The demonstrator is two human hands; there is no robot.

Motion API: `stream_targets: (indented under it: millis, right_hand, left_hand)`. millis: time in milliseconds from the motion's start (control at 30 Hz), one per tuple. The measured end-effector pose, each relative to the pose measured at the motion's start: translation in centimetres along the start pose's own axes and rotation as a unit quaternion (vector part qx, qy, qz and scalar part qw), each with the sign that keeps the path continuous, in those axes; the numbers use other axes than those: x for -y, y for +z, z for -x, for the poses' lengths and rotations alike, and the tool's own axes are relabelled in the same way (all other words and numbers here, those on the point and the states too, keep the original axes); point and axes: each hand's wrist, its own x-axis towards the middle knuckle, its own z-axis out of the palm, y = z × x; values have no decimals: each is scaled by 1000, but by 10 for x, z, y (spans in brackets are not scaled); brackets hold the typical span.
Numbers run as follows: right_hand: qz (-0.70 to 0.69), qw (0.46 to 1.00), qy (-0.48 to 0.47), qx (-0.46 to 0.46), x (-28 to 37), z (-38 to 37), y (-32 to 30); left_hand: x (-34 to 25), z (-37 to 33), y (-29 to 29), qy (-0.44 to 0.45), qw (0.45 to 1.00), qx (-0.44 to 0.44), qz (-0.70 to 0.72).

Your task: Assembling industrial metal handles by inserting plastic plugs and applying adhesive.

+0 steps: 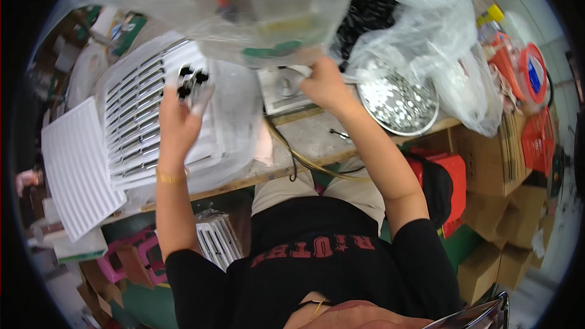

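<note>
My left hand (178,125) is closed around a small bunch of shiny metal rods with black ends (192,83). It is held above a white ribbed tray (210,140), where several chrome rods (137,116) lie in parallel grooves. My right hand (329,88) is at a metal fixture (283,92) in the middle of the bench. Its fingers look pinched together, but blur hides what is between the tips. Just beyond that hand stands a machine under a clear plastic cover (268,30).
A round metal bowl (436,113) of small silvery pieces sits right of my right forearm. Behind it is a plastic bag (420,18) beside many black parts (368,9). Another ribbed white sheet (76,164) leans at left. A yellowish hose (317,167) hangs at the bench edge.
</note>
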Motion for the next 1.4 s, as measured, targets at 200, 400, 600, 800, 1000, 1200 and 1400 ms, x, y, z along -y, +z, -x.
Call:
stream_targets:
  millis: [200,400,600,800,1000,1200,1400]
  right_hand:
    - [151,988,31,25,4,3,2]
    - [219,976,14,-7,16,16,0]
    - [251,961,98,-68,-27,61,-94]
    - [508,826,245,16,-72,96,-175]
    - [506,841,195,3,-85,104,-178]
    - [311,893,327,4,-54,106,-194]
    - [365,877,306,63,-58,109,-195]
  left_hand:
    - [-44,69,65,-217,944,-10,247]
    - [-20,82,119,-337,875,24,347]
    - [-9,94,99,-319,884,1,341]
    - [-12,86,105,-220,938,20,266]
    - [1,44,137,64,996,34,-57]
    - [10,16,141,-26,985,138,-95]
    - [4,22,140,-5,983,143,-115]
